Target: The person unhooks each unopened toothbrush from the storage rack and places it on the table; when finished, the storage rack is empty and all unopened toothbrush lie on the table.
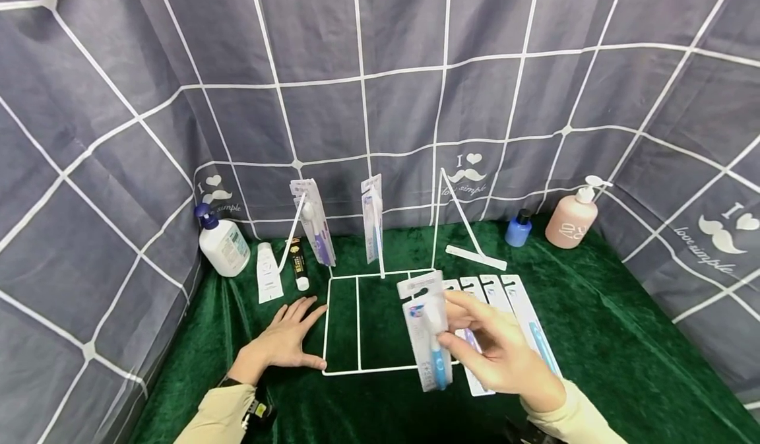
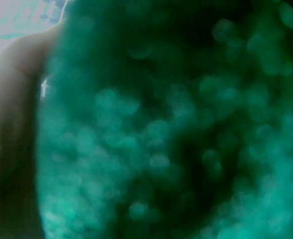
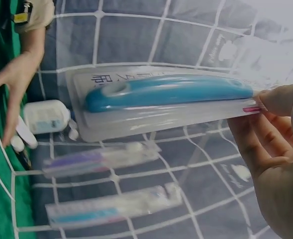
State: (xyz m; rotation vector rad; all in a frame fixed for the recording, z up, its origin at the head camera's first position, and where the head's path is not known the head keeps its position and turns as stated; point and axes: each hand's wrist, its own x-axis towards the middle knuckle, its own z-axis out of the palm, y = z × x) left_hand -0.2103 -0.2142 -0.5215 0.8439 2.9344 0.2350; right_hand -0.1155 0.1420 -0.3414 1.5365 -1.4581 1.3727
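Note:
Between thumb and fingers, my right hand (image 1: 501,348) pinches a packaged toothbrush (image 1: 424,338) with a blue handle, above the front of a white wire rack (image 1: 358,325). The right wrist view shows the same toothbrush (image 3: 171,94) close up, its blister pack gripped at one end. My left hand (image 1: 282,338) rests spread on the green cloth, its thumb at the rack's left front corner. A purple packaged toothbrush (image 1: 315,223) hangs on the rack's left arm, and a blue packaged toothbrush (image 1: 372,216) on the middle one. Blurred cloth (image 2: 176,129) fills most of the left wrist view.
Several toothbrush packs (image 1: 531,318) lie side by side at the right, partly behind my right hand. A pump bottle (image 1: 225,246), a white tube (image 1: 268,276) and a black tube (image 1: 299,266) are at left. A blue bottle (image 1: 518,231) and pink pump bottle (image 1: 571,221) stand back right.

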